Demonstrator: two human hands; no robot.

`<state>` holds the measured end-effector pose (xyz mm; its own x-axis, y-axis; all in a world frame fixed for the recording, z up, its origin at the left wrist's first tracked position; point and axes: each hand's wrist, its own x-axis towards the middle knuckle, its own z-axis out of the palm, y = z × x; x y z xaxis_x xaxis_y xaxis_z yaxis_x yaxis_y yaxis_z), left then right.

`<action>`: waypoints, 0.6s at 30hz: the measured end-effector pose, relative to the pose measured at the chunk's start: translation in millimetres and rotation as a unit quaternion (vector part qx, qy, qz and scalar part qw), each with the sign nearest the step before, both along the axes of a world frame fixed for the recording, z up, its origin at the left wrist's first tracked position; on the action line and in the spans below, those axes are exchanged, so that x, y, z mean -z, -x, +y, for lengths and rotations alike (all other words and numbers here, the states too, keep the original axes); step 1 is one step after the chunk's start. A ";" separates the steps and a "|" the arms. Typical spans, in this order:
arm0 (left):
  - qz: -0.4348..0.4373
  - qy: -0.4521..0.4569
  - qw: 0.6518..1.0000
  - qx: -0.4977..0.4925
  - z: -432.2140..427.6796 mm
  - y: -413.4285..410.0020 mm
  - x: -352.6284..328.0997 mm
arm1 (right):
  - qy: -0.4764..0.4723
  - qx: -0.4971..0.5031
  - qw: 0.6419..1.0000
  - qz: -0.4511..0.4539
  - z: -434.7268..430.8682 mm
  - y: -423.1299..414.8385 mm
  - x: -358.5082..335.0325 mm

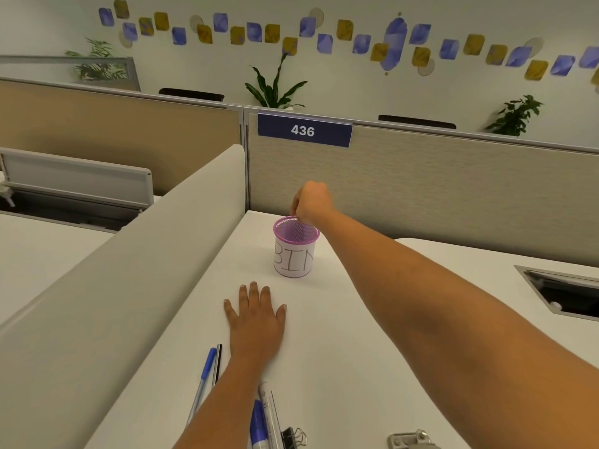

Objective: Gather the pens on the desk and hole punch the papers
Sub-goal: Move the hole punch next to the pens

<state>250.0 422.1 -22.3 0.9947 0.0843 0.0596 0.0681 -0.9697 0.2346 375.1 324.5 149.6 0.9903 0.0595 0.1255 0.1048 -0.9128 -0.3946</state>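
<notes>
On the white surface (pixel 356 335), the left hand (pixel 257 319) lies flat, palm down, its fingers straight and a little spread. It holds nothing. The right hand (pixel 311 202) reaches out over the far rim of a pink mesh cup (pixel 295 233) that stands upright near the back of the surface. Its fingers are curled and point downward, with one fingertip at the rim. From behind, I cannot tell whether it pinches the rim, holds something small, or holds nothing.

A white paper label (pixel 294 259) wraps the lower part of the cup and bears the hand-drawn letters "BIN". A blue sign (pixel 303 130) on the beige partition (pixel 453 189) behind the cup reads "436" in white.

The pens lie at the near edge, well apart from the cup. A blue pen (pixel 207 364) and a black pen (pixel 218 361) lie side by side just left of the left forearm. A blue marker (pixel 258 422) and a clear pen (pixel 270 413) lie just right of it. A black binder clip (pixel 293 434) sits beside the clear pen. A grey metal hole punch (pixel 411 440) shows in part at the bottom edge, under the right forearm.
</notes>
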 end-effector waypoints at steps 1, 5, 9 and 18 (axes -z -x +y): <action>0.000 -0.001 1.000 0.001 0.2 0.3 -0.3 | -0.005 0.006 1.000 -0.004 -0.2 -1.2 0.4; 0.003 -0.001 1.000 0.002 0.0 1.1 -1.2 | -0.029 0.026 0.999 -0.012 -0.8 -1.7 4.0; 0.004 0.000 1.000 0.001 0.5 1.2 -0.7 | -0.050 0.039 0.998 -0.019 -2.7 -0.5 8.9; 0.017 -0.009 1.000 0.000 -0.1 4.0 -4.4 | -0.052 0.016 0.998 -0.019 -3.6 4.6 12.6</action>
<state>246.0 422.1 -17.9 0.9962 0.0832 0.0272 0.0754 -0.9738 0.2144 370.6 320.9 137.0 0.9858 0.0133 0.1674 0.0938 -0.8704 -0.4833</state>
